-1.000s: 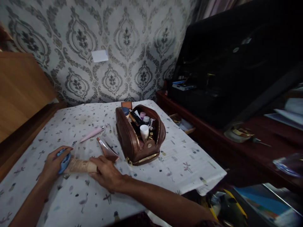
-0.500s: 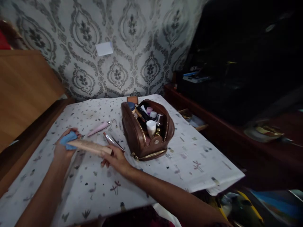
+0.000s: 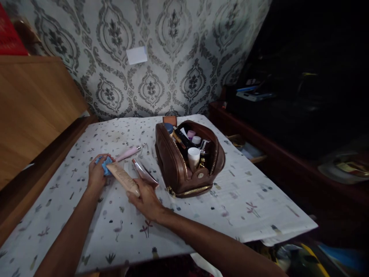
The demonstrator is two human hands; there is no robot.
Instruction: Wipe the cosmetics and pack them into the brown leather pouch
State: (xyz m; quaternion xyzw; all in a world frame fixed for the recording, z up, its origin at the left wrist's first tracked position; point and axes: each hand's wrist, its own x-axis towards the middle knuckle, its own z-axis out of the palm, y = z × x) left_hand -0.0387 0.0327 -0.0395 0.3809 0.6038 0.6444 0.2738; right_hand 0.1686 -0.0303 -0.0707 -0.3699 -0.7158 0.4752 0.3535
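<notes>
Right hand (image 3: 148,201) grips the beige tube (image 3: 121,177), likely light and squeezable, by its presumably firmer four-o'clock end; left hand (image 3: 96,174) clutches blue cloth (image 3: 106,167).

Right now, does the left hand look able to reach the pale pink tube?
Probably yes: the pale pink tube lies just beyond the left hand, and nothing seems to block the way, though that hand already holds the blue cloth.

No text can be read. Faint print is seen on the long beige squeeze tube (image 3: 123,179), too blurred to be made out.
</notes>
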